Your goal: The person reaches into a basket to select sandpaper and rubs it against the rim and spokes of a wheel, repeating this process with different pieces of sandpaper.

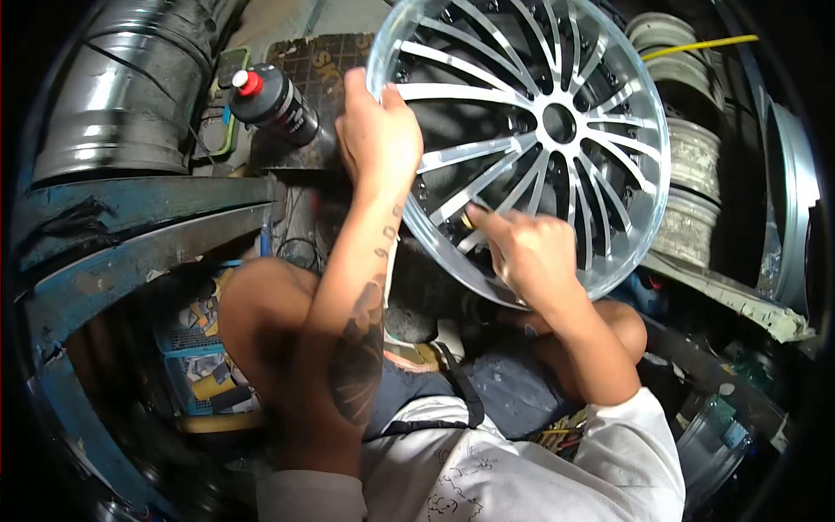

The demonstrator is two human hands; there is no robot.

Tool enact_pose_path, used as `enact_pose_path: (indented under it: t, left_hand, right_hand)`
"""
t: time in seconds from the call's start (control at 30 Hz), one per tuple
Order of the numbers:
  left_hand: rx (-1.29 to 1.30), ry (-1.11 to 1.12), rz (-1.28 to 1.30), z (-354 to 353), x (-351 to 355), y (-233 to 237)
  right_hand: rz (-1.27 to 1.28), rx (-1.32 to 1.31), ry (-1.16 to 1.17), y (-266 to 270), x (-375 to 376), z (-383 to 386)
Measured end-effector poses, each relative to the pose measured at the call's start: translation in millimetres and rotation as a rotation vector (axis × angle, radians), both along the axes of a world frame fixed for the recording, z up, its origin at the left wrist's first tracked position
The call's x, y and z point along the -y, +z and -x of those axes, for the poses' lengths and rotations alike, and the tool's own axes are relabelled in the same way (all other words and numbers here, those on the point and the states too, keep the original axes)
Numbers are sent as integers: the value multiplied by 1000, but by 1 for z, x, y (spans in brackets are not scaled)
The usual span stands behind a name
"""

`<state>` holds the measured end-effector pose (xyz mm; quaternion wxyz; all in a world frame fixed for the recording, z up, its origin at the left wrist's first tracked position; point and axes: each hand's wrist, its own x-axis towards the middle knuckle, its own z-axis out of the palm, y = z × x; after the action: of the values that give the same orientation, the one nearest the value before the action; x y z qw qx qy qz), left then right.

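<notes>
A silver alloy wheel (470, 93) with many thin spokes and dark gaps stands tilted in front of me, above my knees. My left hand (378, 130) is closed over its left edge, fingers on the outer lip. Down at the lower left spokes, my right hand (535, 261) pinches a small yellowish piece (470, 217) against a spoke; fingers cover most of it, and I cannot tell its kind. Just left of my left hand, a dark bottle (283, 109) with a red and white cap sits on a brown gridded board (335, 65).
Stacked worn wheels (683, 165) stand at the right, with a yellow rod (700, 46) across their top. A large silver barrel (122, 96) is at upper left, behind a blue metal frame (156, 217). Blue baskets (180, 370) with scraps sit beside my left knee.
</notes>
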<state>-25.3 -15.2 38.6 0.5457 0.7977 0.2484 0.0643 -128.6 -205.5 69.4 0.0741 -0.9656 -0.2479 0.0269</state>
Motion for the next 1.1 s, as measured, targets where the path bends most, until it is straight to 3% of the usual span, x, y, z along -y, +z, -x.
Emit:
enact_pose_path:
  t: [0.17,0.43,0.53,0.57,0.67,0.73,1.0,1.1]
  left_hand:
    - [-37,-11,-34,0,-1,-4]
    - [-20,-25,-48,0,0,-1]
    - [-34,-20,-41,1,-1,-3]
    - [-41,-22,-29,1,0,-2]
    - [2,-2,-75,1,-1,-5]
    - [10,-12,-94,-1,-2,-3]
    - [-66,8,-73,0,2,5]
    - [41,-11,-55,-1,2,-4]
  right_hand:
    - [-160,-4,71,-1,-13,-10]
    - [-10,-32,29,-8,-13,3]
    - [0,22,60,-10,-18,-5]
    - [-110,1,51,-15,-14,-3]
    - [37,-59,38,-9,-12,2]
    - [-82,25,90,-15,-15,-6]
    - [-97,53,129,8,-15,-10]
    - [-81,-27,105,-7,-3,-3]
